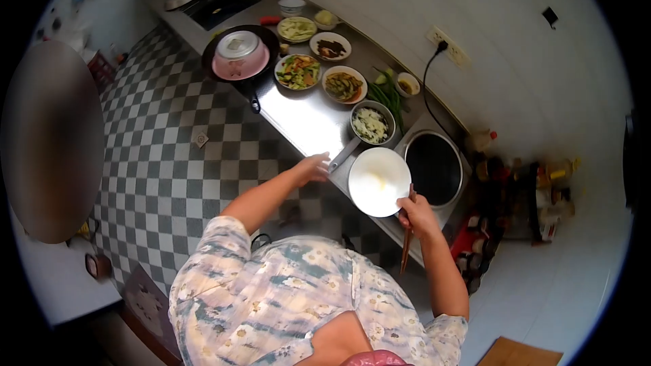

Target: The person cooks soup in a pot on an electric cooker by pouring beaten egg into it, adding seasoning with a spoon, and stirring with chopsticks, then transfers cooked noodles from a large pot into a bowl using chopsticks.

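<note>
My right hand (419,217) grips the rim of a white bowl (378,181) and also holds brown chopsticks (407,244) that point down. Inside the bowl is a small yellowish trace. My left hand (314,168) is by the counter's front edge, beside the handle of a small pot (372,123) holding pale chopped food. Its fingers are stretched out, and nothing shows in it. Right of the bowl lies a round dark cooktop (434,168).
Plates of food, such as mixed vegetables (298,72), stand along the counter (298,118). Green vegetables (386,95) lie by the wall. A wok (270,39) holds an upturned pink basin (239,64). Bottles and jars (498,169) crowd the right corner. A blurred oval covers the left.
</note>
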Tool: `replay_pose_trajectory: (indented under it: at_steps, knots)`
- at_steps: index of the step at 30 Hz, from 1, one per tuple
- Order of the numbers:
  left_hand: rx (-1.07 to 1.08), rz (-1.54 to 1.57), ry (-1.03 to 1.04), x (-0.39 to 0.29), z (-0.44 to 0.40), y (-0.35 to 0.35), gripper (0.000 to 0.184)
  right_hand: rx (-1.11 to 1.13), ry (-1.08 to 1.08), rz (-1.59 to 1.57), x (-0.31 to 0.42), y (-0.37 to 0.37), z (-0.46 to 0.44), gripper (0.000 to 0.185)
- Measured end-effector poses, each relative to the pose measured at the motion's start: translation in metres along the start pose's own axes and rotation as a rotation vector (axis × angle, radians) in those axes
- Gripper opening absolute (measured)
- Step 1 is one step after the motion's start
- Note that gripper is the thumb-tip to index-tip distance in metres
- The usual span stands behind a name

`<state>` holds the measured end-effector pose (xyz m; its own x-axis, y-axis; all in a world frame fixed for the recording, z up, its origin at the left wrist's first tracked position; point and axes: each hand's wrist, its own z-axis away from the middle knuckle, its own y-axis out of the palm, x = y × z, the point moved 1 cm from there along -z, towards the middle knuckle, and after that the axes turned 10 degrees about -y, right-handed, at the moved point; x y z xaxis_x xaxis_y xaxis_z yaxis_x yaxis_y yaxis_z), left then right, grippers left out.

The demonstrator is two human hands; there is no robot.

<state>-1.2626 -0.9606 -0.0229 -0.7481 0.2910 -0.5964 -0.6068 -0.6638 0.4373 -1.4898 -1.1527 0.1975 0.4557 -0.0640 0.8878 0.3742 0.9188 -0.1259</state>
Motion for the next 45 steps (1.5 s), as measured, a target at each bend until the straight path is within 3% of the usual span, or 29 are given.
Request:
replay_pose_trajectory:
  at_steps: [4, 7, 11, 14, 18, 20, 21, 24, 28, 31, 34, 37, 38, 39, 40, 42, 44, 45]
  knots:
    - [0.298, 0.256, 0.109, 0.023, 0.111, 0.008, 0.069, 0.198, 0.004, 0.044, 0.013, 0.034, -0.01, 0.013]
    - [0.298, 0.176, 0.237, 0.018, 0.193, 0.017, 0.093, 0.34, -0.013, 0.098, 0.019, 0.08, -0.027, 0.014]
    - [0.236, 0.214, 0.398, 0.018, 0.258, -0.019, 0.102, 0.483, -0.039, 0.164, 0.035, 0.165, -0.056, 0.016]
    - [0.16, 0.283, 0.453, 0.024, 0.286, -0.084, 0.1, 0.567, -0.059, 0.281, 0.059, 0.243, -0.075, 0.015]
    - [-0.23, 0.284, 0.608, 0.026, 0.335, -0.164, 0.082, 0.667, -0.064, 0.362, 0.068, 0.366, -0.104, 0.016]
    - [-0.355, 0.334, 0.573, 0.029, 0.35, -0.213, 0.081, 0.775, -0.052, 0.357, 0.079, 0.426, -0.114, 0.018]
    - [-0.378, 0.39, 0.618, 0.031, 0.363, -0.236, 0.08, 0.809, -0.061, 0.358, 0.08, 0.456, -0.12, 0.016]
    - [-0.396, 0.535, 0.707, 0.027, 0.389, -0.296, 0.078, 0.882, -0.034, 0.408, 0.109, 0.532, -0.135, 0.036]
    - [-0.421, 0.721, 0.77, 0.017, 0.42, -0.372, 0.073, 0.923, -0.229, 0.337, 0.171, 0.606, -0.175, 0.041]
    - [-0.475, 0.832, 0.899, 0.005, 0.429, -0.437, 0.068, 0.748, -0.447, 0.182, 0.222, 0.639, -0.224, 0.04]
    - [-0.552, 1.03, 0.909, -0.02, 0.457, -0.493, 0.067, 0.653, -0.556, -0.32, 0.272, 0.659, -0.314, 0.041]
    - [-0.676, 1.004, 1.002, -0.043, 0.477, -0.56, 0.063, 0.459, -0.401, -0.723, 0.305, 0.676, -0.425, 0.04]
    - [-0.738, 0.998, 1.046, -0.053, 0.484, -0.583, 0.062, 0.52, -0.443, -0.801, 0.31, 0.689, -0.464, 0.042]
    - [-0.798, 1.011, 1.074, -0.061, 0.489, -0.606, 0.061, 0.358, -0.415, -0.8, 0.321, 0.71, -0.479, 0.043]
    - [-0.865, 1.03, 1.109, -0.069, 0.494, -0.628, 0.06, 0.426, -0.383, -0.822, 0.323, 0.727, -0.507, 0.045]
    - [-0.956, 1.057, 1.088, -0.095, 0.506, -0.66, 0.061, 0.359, -0.248, -0.891, 0.325, 0.77, -0.566, 0.046]
    - [-0.953, 1.07, 1.099, -0.125, 0.51, -0.693, 0.061, 0.702, -0.177, -1.088, 0.326, 0.81, -0.619, 0.047]
    - [-0.961, 1.091, 1.094, -0.139, 0.511, -0.711, 0.061, 0.586, -0.149, -1.093, 0.33, 0.835, -0.642, 0.047]
